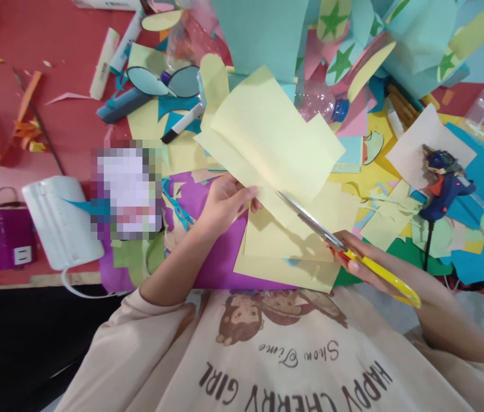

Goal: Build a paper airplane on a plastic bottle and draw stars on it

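My left hand (231,203) pinches the lower edge of a pale yellow sheet of paper (268,131), thumb on top. The sheet is bent and raised above the pile of paper. In my right hand (362,257) is a pair of scissors (375,274) with yellow and red handles. Their metal blades point up and left, with the tip at the sheet's lower edge, close to my left thumb. Whether the blades are cutting into the paper I cannot tell. More pale yellow paper (285,269) lies beneath on a purple sheet (216,280).
A glue gun (448,194) rests at the right on scraps. Behind the sheet lies a plastic bottle (321,106) with a blue cap. Markers (104,63) and a white power strip (62,220) are on the left. Cut-outs with green stars (340,63) fill the back.
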### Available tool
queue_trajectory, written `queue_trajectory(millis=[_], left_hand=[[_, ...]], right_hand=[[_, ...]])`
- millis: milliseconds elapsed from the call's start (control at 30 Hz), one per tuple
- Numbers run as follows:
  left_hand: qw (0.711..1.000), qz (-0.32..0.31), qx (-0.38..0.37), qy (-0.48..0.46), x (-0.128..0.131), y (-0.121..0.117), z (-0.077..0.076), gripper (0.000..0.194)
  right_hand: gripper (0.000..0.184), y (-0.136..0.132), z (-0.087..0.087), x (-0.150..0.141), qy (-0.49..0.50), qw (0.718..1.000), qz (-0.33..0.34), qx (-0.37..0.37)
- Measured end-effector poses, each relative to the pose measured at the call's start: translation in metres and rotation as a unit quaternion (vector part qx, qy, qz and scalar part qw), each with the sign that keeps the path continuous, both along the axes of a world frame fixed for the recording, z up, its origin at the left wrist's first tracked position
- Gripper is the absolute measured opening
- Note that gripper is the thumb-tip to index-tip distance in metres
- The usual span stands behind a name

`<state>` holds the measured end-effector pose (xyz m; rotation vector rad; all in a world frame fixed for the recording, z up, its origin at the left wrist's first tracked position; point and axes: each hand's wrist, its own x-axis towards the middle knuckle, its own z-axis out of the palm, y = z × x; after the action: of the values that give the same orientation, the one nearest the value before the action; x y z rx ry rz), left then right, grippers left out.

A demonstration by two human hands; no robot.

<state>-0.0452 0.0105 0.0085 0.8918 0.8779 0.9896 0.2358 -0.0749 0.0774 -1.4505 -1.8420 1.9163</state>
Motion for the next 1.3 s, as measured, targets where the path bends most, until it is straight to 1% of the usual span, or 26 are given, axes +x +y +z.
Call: queue_trajectory(millis=[67, 167, 233, 333, 433, 533, 667, 800, 967, 1167, 1300], left_hand=[[1.0, 0.003, 0.011, 0.006, -0.001, 0.0, -0.003, 0.025], [0.999, 0.002, 0.038, 0.015, -0.001, -0.001, -0.008, 0.025], [0.999, -0.003, 0.041, 0.02, -0.001, -0.002, -0.01, 0.025], [0.999, -0.007, 0.034, 0.032, 0.001, -0.004, -0.009, 0.022], [0.998, -0.015, 0.034, 0.043, 0.003, -0.005, -0.004, 0.02], [0.997, -0.025, 0.039, 0.056, 0.004, -0.005, -0.001, 0.022], [0.996, -0.028, 0.041, 0.069, 0.004, -0.005, -0.001, 0.023], [0.996, -0.023, 0.034, 0.083, 0.004, -0.006, -0.001, 0.023], [0.996, -0.024, 0.025, 0.081, 0.003, -0.005, 0.0, 0.022], [0.997, -0.021, 0.025, 0.066, 0.003, -0.005, -0.001, 0.023], [0.997, -0.018, 0.024, 0.068, 0.002, -0.006, -0.002, 0.022]], right_hand=[[0.036, -0.001, 0.002, 0.001, 0.035, 0.998, 0.02, -0.044], [0.035, -0.005, -0.003, 0.001, 0.07, 0.995, 0.009, -0.074], [0.037, -0.007, -0.007, 0.0, 0.078, 0.994, 0.002, -0.074], [0.042, -0.007, -0.009, -0.004, 0.089, 0.993, -0.013, -0.075], [0.043, -0.004, -0.008, -0.009, 0.077, 0.992, -0.024, -0.092], [0.048, -0.002, -0.006, -0.013, 0.066, 0.993, -0.036, -0.089], [0.054, -0.002, -0.006, -0.015, 0.061, 0.993, -0.044, -0.091], [0.058, -0.003, -0.006, -0.018, 0.049, 0.99, -0.078, -0.108], [0.058, -0.003, -0.005, -0.022, 0.05, 0.986, -0.106, -0.119], [0.061, -0.003, -0.004, -0.024, 0.045, 0.984, -0.116, -0.125], [0.058, -0.005, -0.014, -0.027, 0.048, 0.987, -0.125, -0.093]])
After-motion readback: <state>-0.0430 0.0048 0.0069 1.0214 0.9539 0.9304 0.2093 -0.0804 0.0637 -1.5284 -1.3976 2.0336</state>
